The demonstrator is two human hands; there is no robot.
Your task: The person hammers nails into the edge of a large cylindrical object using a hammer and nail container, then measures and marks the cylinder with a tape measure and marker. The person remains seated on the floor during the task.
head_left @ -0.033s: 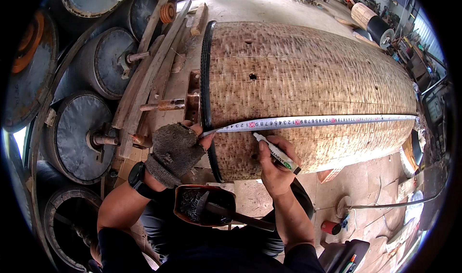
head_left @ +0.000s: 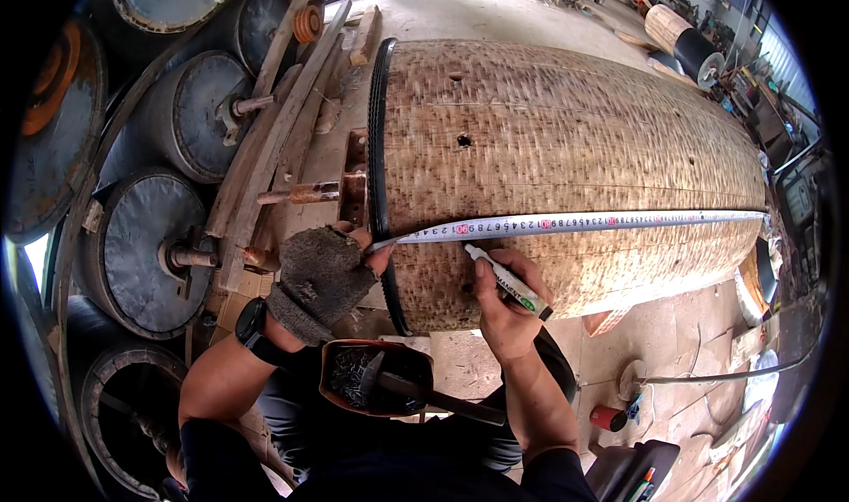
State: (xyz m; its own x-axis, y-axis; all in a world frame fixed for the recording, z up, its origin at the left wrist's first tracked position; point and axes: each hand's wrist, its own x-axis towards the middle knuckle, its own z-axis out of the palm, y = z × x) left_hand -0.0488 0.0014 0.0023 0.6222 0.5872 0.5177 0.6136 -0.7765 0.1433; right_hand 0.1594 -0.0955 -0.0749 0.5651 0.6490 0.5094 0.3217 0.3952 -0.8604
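A large drum [head_left: 566, 148] wrapped in brown, dark-flecked slats lies across in front of me, a black toothed band [head_left: 378, 139] around its left end. Along its near side stretches a white tape measure [head_left: 584, 223]. My left hand [head_left: 325, 276], in a grey fingerless glove, pinches the tape's left end at the band. My right hand [head_left: 513, 312] grips a marker pen [head_left: 513, 288], its white tip close below the tape, by the drum's surface; whether it touches is unclear. Below, at my lap, sits an open box [head_left: 332, 374] of nails with a hammer [head_left: 442, 402] lying across it.
Several grey-ended rollers [head_left: 146, 250] are stacked at the left, beside long wooden planks [head_left: 274, 148]. On the floor at the right are a red can [head_left: 608, 417] and a round-based stand with a rod [head_left: 631, 379]. Another half-wrapped roller [head_left: 685, 42] lies at the far right.
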